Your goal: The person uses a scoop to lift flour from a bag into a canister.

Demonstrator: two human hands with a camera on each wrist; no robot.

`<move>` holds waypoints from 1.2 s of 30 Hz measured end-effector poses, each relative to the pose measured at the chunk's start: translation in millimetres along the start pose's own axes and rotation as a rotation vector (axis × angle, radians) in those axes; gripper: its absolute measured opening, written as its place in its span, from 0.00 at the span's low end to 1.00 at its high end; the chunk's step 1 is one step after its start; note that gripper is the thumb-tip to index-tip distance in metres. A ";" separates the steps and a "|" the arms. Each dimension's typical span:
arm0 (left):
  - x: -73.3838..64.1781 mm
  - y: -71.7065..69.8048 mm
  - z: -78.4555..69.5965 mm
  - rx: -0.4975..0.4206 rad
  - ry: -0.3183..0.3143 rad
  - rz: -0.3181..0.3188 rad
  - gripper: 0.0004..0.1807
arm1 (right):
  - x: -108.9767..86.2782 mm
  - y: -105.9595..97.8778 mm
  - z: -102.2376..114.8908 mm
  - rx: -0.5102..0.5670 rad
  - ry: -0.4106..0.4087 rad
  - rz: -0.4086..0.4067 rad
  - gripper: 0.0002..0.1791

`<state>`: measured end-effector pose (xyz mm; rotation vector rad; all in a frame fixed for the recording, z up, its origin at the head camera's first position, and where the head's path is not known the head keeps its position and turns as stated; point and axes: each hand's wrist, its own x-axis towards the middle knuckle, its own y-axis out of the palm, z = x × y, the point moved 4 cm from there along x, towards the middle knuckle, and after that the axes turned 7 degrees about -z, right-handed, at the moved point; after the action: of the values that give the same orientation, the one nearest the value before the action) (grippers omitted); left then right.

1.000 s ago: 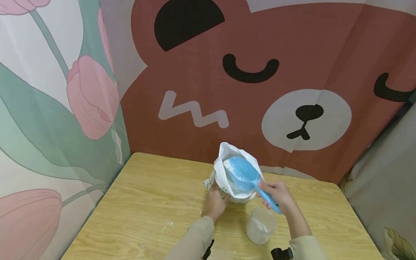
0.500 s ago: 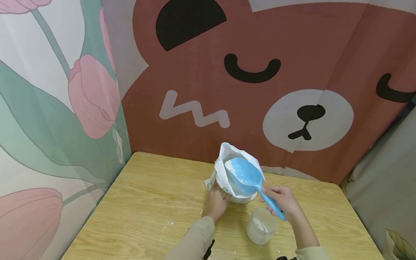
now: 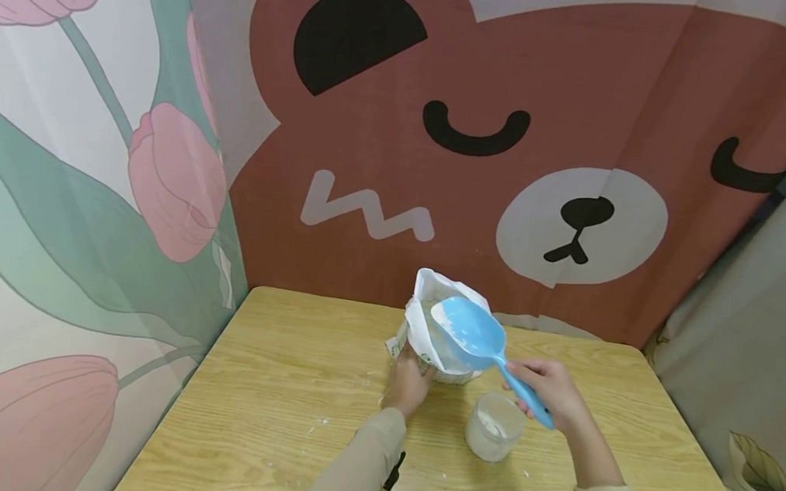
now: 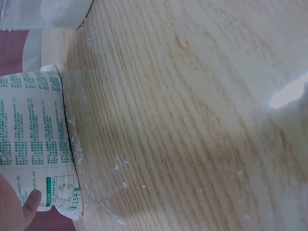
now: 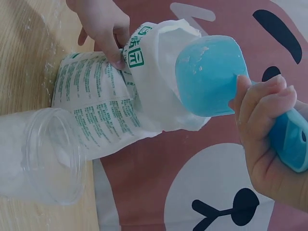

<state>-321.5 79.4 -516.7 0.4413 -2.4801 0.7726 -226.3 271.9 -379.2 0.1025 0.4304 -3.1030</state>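
Note:
My left hand point(image 3: 410, 383) grips the near side of a white bag of powder point(image 3: 417, 333), which stands tilted at the back of the table with its mouth open. Green print covers the bag point(image 4: 36, 120) in the left wrist view. By its handle my right hand point(image 3: 552, 390) holds a blue scoop point(image 3: 475, 334) over the right side of the bag's mouth. White powder clings to the scoop's bowl. In front of the bag stands a clear plastic jar point(image 3: 493, 430) with white powder inside. The right wrist view shows the jar's rim point(image 5: 72, 159) without a lid.
White specks lie scattered on the wooden table point(image 3: 282, 392), also close to the bag in the left wrist view. A bear-print curtain point(image 3: 363, 266) hangs right behind the table's back edge, and a tulip-print curtain point(image 3: 174, 179) hangs on the left.
My right hand has moved right and towards me, drawing the scoop partly away from the bag's mouth. The left hand, bag and jar stay in place.

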 end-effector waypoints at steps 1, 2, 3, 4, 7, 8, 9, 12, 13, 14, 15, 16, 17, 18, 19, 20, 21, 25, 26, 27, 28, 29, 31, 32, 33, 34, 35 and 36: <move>-0.1 -0.1 0.0 -0.003 -0.001 0.001 0.35 | -1.8 -0.8 0.3 0.003 -0.001 0.001 0.25; -0.2 -0.1 0.0 -0.005 -0.002 0.003 0.35 | -3.4 -1.7 0.4 0.008 -0.002 0.004 0.25; -0.5 -0.2 -0.1 -0.008 -0.005 0.007 0.35 | -5.1 -2.6 0.5 0.012 -0.005 0.006 0.25; -0.7 -0.1 -0.1 -0.018 -0.013 0.019 0.35 | -6.8 -3.7 0.5 0.014 -0.012 0.008 0.26; -1.1 0.7 0.0 -0.052 -0.045 0.060 0.35 | -11.7 -7.3 -0.5 0.019 -0.036 0.017 0.25; -1.2 0.9 -0.1 -0.063 -0.056 0.073 0.35 | -13.4 -8.7 -1.1 0.017 -0.046 0.022 0.25; -1.3 1.1 -0.2 -0.073 -0.066 0.085 0.35 | -15.0 -10.2 -1.7 0.016 -0.054 0.024 0.25; -0.6 1.5 -0.6 -0.087 -0.073 0.097 0.35 | -20.1 -15.0 -4.0 0.007 -0.060 0.031 0.26; -0.4 1.3 -0.9 -0.091 -0.073 0.099 0.35 | -21.8 -16.5 -4.7 0.005 -0.056 0.032 0.26; -0.1 0.9 -1.3 -0.094 -0.073 0.101 0.35 | -23.5 -18.1 -5.5 0.003 -0.049 0.027 0.26; 0.1 0.4 -1.6 -0.094 -0.072 0.101 0.34 | -24.9 -19.7 -6.4 0.003 -0.041 0.024 0.26; 0.1 0.1 -1.9 -0.098 -0.069 0.099 0.34 | -26.4 -21.0 -7.0 0.003 -0.037 0.024 0.25; 0.1 -0.4 -2.1 -0.098 -0.070 0.099 0.34 | -27.9 -22.1 -7.4 0.006 -0.036 0.026 0.25; 0.2 -0.8 -2.2 -0.093 -0.069 0.098 0.34 | -29.3 -23.2 -7.8 0.008 -0.033 0.025 0.25; 0.3 -1.2 -2.5 -0.086 -0.068 0.096 0.34 | -30.7 -24.5 -8.4 0.010 -0.029 0.022 0.24; 0.5 -1.4 -2.7 -0.078 -0.064 0.091 0.34 | -31.9 -25.7 -9.1 0.010 -0.027 0.021 0.24; 0.6 -1.3 -2.6 -0.069 -0.060 0.087 0.35 | -33.3 -26.9 -9.5 0.011 -0.027 0.022 0.24; 2.1 -2.1 -3.1 -0.051 -0.056 0.086 0.35 | -38.0 -31.9 -11.2 0.009 -0.022 0.009 0.23; 2.4 -2.3 -3.5 -0.050 -0.057 0.089 0.35 | -38.9 -33.3 -11.9 0.013 -0.014 0.002 0.23; 2.5 -2.5 -3.6 -0.049 -0.060 0.094 0.36 | -40.0 -34.9 -12.5 0.018 -0.010 -0.003 0.22; 2.6 -2.8 -3.8 -0.047 -0.062 0.097 0.36 | -40.8 -36.5 -13.0 0.024 -0.009 -0.008 0.20; 2.5 -3.1 -4.2 -0.043 -0.065 0.100 0.35 | -41.7 -38.2 -13.6 0.029 -0.016 -0.004 0.18; 2.4 -3.5 -4.5 -0.030 -0.066 0.102 0.35 | -43.8 -42.0 -14.7 0.036 -0.017 -0.011 0.14; 2.3 -3.6 -4.5 -0.025 -0.066 0.101 0.35 | -44.6 -44.1 -15.5 0.041 -0.016 -0.018 0.12; 2.2 -3.6 -4.4 -0.019 -0.066 0.100 0.35 | -45.5 -46.1 -16.3 0.040 -0.021 -0.019 0.10; 2.2 -3.5 -4.3 -0.015 -0.063 0.097 0.35 | -46.4 -48.0 -17.3 0.040 -0.024 -0.020 0.10; 2.1 -3.5 -4.3 -0.012 -0.060 0.094 0.35 | -47.5 -49.9 -18.4 0.038 -0.022 -0.021 0.09; 2.1 -3.3 -3.9 -0.010 -0.059 0.093 0.35 | -48.5 -51.9 -19.6 0.036 -0.017 -0.028 0.09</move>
<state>-320.4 78.9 -511.3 0.3521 -2.5739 0.7938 -177.5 327.1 -380.7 0.0713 0.3796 -3.1375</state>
